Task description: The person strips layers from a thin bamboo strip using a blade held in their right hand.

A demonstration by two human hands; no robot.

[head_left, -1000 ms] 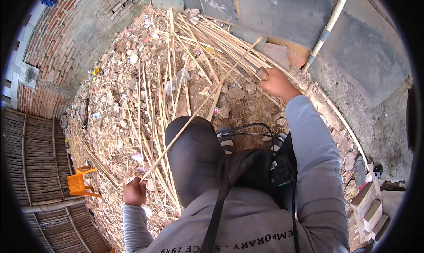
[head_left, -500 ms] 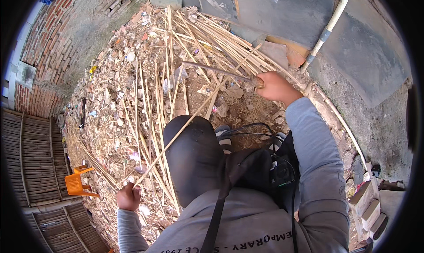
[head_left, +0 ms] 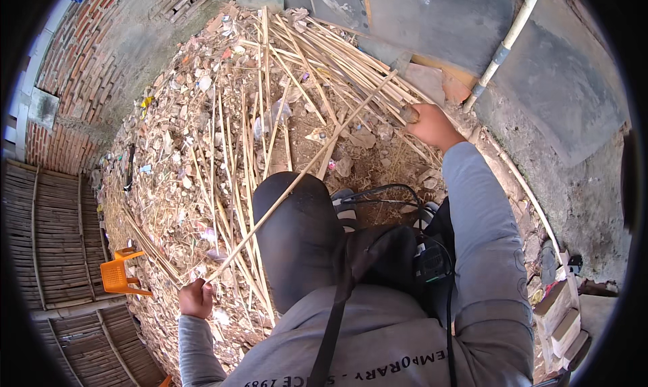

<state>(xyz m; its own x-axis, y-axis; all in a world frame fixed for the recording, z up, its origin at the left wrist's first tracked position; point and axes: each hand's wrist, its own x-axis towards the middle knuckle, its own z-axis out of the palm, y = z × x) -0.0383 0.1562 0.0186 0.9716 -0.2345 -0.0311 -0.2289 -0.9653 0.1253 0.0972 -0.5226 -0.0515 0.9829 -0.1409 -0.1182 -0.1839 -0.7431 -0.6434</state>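
Note:
My left hand (head_left: 196, 298) is closed on the near end of a long bamboo strip (head_left: 278, 201). The strip slants up across my dark-clad knee (head_left: 290, 232) toward the far right, its other end lying over a pile of strips. At the right, my right hand (head_left: 433, 128) grips the short brown handle (head_left: 409, 114) of a long knife. Its blade cannot be made out now; the earlier frame shows it long and narrow. The handle is close to the strip pile and apart from the held strip.
A bundle of bamboo strips (head_left: 337, 53) lies by the grey panels (head_left: 445, 16); more loose strips (head_left: 233, 178) lie on littered ground at left. An orange plastic chair (head_left: 118, 275) is beside a woven bamboo wall (head_left: 57, 232). A pale pipe (head_left: 503, 49) stands far right.
My right hand has shifted slightly right and up with the knife, and the blade no longer shows across the strip. My left hand and the held strip have barely moved.

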